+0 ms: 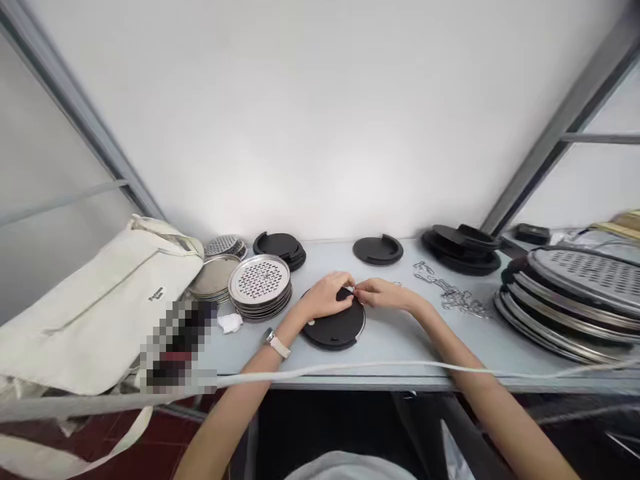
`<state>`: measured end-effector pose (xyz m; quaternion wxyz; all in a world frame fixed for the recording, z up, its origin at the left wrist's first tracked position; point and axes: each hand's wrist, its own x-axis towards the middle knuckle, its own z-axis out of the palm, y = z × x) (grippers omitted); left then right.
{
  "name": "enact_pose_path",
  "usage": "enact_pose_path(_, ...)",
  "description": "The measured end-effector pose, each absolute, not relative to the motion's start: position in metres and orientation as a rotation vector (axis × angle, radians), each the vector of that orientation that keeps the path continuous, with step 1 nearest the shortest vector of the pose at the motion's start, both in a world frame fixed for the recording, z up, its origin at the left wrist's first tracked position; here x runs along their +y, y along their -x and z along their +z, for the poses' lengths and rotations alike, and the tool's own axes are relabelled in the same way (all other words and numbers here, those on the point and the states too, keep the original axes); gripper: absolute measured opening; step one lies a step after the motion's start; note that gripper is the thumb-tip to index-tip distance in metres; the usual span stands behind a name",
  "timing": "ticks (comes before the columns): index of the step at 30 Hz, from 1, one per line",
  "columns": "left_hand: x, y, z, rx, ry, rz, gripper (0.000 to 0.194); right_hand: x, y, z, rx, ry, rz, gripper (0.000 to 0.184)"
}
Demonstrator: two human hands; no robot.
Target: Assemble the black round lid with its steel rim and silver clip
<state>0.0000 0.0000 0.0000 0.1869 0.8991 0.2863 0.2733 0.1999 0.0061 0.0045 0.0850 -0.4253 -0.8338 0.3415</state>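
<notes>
A round black disc point(334, 331) with a thin metallic rim at its right edge lies on the table in front of me. Across its upper part rests my left hand point(327, 298), fingers curled and gripping it near the top edge. My right hand point(380, 294) meets it at the disc's upper right edge. Its thumb and fingertips are pinched together there, on something too small to make out. Left of my hands stands a stack of round metal grater plates point(261, 280) with slotted holes. Right of them lie several loose silver chain-like links point(457, 298).
Black round parts point(379, 249) lie along the wall, with more point(461, 250) stacked at back right. Large metal-rimmed discs point(575, 300) are piled at far right. A cream bag point(95, 313) covers the left end. A white cable point(380, 365) crosses near the front edge point(370, 381).
</notes>
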Motion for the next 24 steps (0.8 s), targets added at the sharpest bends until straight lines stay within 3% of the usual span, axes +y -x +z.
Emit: enact_pose_path(24,-0.001,0.0004,-0.0017,0.749,-2.392,0.804,0.02,0.0014,-0.2009,0.0097,-2.491,1.248,1.036,0.037)
